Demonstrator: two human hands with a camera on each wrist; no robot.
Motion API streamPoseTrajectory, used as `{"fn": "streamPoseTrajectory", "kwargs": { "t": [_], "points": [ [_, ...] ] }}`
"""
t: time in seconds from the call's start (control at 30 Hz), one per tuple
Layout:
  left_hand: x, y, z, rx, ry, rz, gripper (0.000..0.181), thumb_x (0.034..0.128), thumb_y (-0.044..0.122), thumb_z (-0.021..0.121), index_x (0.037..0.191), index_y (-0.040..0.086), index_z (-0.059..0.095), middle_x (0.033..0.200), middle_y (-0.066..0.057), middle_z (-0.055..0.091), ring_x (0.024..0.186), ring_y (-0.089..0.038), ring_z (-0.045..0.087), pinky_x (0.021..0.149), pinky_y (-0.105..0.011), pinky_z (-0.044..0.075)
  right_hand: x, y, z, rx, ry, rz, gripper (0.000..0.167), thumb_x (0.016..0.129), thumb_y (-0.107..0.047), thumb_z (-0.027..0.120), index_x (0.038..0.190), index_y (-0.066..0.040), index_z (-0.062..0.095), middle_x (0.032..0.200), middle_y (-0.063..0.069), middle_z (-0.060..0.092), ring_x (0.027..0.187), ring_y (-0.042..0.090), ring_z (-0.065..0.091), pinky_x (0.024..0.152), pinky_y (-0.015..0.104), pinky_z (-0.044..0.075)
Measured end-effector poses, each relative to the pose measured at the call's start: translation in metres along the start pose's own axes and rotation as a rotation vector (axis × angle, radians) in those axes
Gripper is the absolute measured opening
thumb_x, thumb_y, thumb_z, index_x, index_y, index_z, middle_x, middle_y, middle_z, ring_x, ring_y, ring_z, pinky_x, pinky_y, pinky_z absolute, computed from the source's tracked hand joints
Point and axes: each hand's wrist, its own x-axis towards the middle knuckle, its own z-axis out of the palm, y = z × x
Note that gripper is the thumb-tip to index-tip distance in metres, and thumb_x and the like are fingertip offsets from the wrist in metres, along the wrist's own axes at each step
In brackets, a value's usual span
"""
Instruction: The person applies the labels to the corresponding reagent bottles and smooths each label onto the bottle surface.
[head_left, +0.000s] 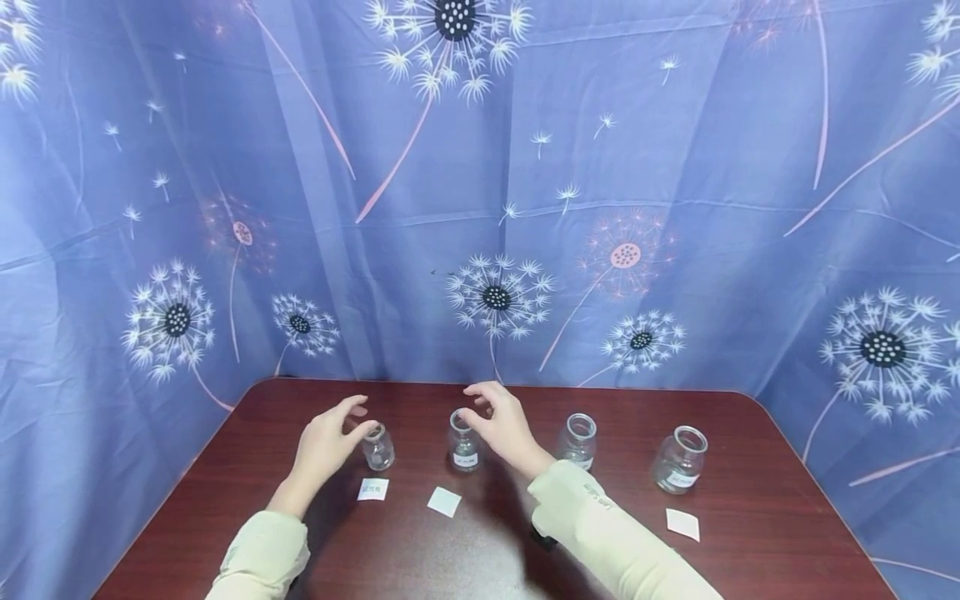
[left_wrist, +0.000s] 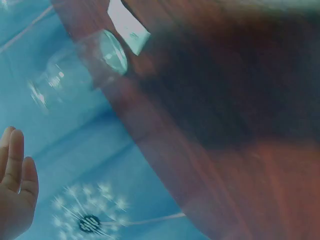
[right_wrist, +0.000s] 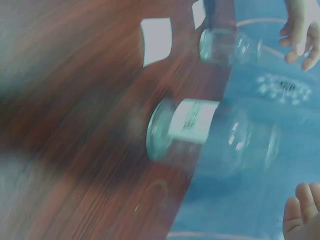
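Table [head_left: 772, 492] is bearing the left jar [head_left: 379, 454], curtain [head_left: 465, 175] hanging beyond it. Left hand [head_left: 330, 440] is hovering beside that jar, thumb and fingers parted, gripping nothing. Right hand [head_left: 504, 425], likewise parted and gripping nothing, is hovering right of it by a labelled jar [head_left: 464, 452]. Two jars [head_left: 680, 460] are standing farther right; slip [head_left: 372, 489] lying just in front.

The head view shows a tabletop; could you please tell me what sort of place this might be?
Probably a makeshift, screened-off workspace: a dandelion-print curtain hangs behind and beside a reddish-brown table, which holds four glass jars and small white slips. The wider room is not visible.
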Motion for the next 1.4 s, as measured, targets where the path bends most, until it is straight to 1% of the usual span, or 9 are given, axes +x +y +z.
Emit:
{"fn": "streamPoseTrajectory", "kwargs": {
  "t": [0.17, 0.33, 0.5, 0.67, 0.83, 0.93, 1.1, 1.23, 1.4],
  "points": [
    [-0.016, -0.017, -0.001, -0.018, -0.010, -0.076, 0.041, 0.0734, 0.025, 0.070, 0.110, 0.010, 0.057, 0.086, -0.002, 0.068, 0.070, -0.015, 0.062, 0.062, -0.034, 0.044, -0.005, -0.015, 0.017, 0.041, -0.045, -0.050, 0.020, 0.072, -0.009, 0.069, 0.091, -0.005, 0.062, 0.087, 0.006, 0.060, 0.071, 0.018, 0.060, 0.061, 0.025, 0.048],
    [-0.033, -0.029, 0.005, 0.007, -0.076, -0.161, 0.038, 0.0730, 0.027, 0.070, 0.106, 0.011, 0.059, 0.082, 0.001, 0.066, 0.068, -0.012, 0.059, 0.058, -0.031, 0.042, -0.016, -0.024, 0.039, 0.107, -0.136, -0.023, 0.019, 0.072, -0.009, 0.068, 0.090, -0.006, 0.062, 0.089, 0.007, 0.060, 0.067, 0.011, 0.057, 0.061, 0.025, 0.048],
    [-0.046, -0.035, 0.013, 0.028, -0.193, -0.210, 0.035, 0.0718, 0.028, 0.070, 0.101, 0.012, 0.060, 0.078, 0.004, 0.064, 0.067, -0.011, 0.056, 0.058, -0.031, 0.041, -0.032, -0.024, 0.064, 0.179, -0.238, 0.105, 0.023, 0.072, -0.010, 0.069, 0.093, -0.005, 0.062, 0.093, 0.008, 0.059, 0.066, 0.007, 0.056, 0.063, 0.020, 0.046],
    [-0.052, -0.036, 0.021, 0.034, -0.302, -0.255, 0.035, 0.0716, 0.029, 0.070, 0.102, 0.015, 0.060, 0.082, 0.003, 0.064, 0.071, -0.012, 0.057, 0.061, -0.034, 0.042, -0.046, -0.023, 0.086, 0.293, -0.374, 0.293, 0.033, 0.071, -0.010, 0.069, 0.101, -0.001, 0.059, 0.089, 0.016, 0.060, 0.060, 0.007, 0.055, 0.054, 0.020, 0.045],
    [-0.055, -0.036, 0.028, 0.064, -0.368, -0.243, 0.034, 0.0694, 0.027, 0.072, 0.099, 0.015, 0.061, 0.082, 0.001, 0.061, 0.075, -0.014, 0.057, 0.063, -0.037, 0.043, -0.054, -0.023, 0.101, 0.430, -0.448, 0.423, 0.044, 0.071, -0.006, 0.068, 0.112, 0.001, 0.054, 0.082, 0.019, 0.064, 0.056, 0.010, 0.053, 0.050, 0.029, 0.046],
    [-0.056, -0.035, 0.032, 0.083, -0.385, -0.218, 0.033, 0.0683, 0.027, 0.072, 0.097, 0.017, 0.061, 0.082, 0.001, 0.058, 0.075, -0.015, 0.055, 0.064, -0.037, 0.043, -0.057, -0.023, 0.107, 0.442, -0.470, 0.456, 0.048, 0.071, -0.006, 0.068, 0.116, 0.000, 0.052, 0.096, 0.018, 0.062, 0.057, 0.007, 0.051, 0.050, 0.024, 0.043],
    [-0.057, -0.033, 0.035, 0.103, -0.412, -0.207, 0.030, 0.0675, 0.026, 0.073, 0.093, 0.018, 0.060, 0.084, -0.001, 0.053, 0.074, -0.016, 0.053, 0.062, -0.036, 0.042, -0.062, -0.021, 0.112, 0.399, -0.505, 0.448, 0.054, 0.071, -0.008, 0.068, 0.121, 0.001, 0.048, 0.118, 0.016, 0.054, 0.064, 0.004, 0.051, 0.059, 0.019, 0.043],
    [-0.057, -0.031, 0.035, 0.111, -0.425, -0.222, 0.029, 0.0663, 0.025, 0.073, 0.091, 0.018, 0.058, 0.084, -0.002, 0.050, 0.070, -0.016, 0.050, 0.059, -0.034, 0.040, -0.063, -0.023, 0.114, 0.381, -0.514, 0.437, 0.056, 0.070, -0.010, 0.069, 0.121, 0.002, 0.048, 0.118, 0.019, 0.053, 0.072, 0.007, 0.053, 0.067, 0.020, 0.044],
    [-0.056, -0.029, 0.033, 0.108, -0.436, -0.240, 0.026, 0.0665, 0.025, 0.073, 0.086, 0.019, 0.056, 0.083, -0.002, 0.048, 0.068, -0.016, 0.047, 0.057, -0.032, 0.037, -0.065, -0.022, 0.117, 0.373, -0.508, 0.434, 0.055, 0.070, -0.009, 0.070, 0.119, 0.003, 0.048, 0.117, 0.020, 0.053, 0.071, 0.007, 0.053, 0.065, 0.020, 0.043]
  ]
}}
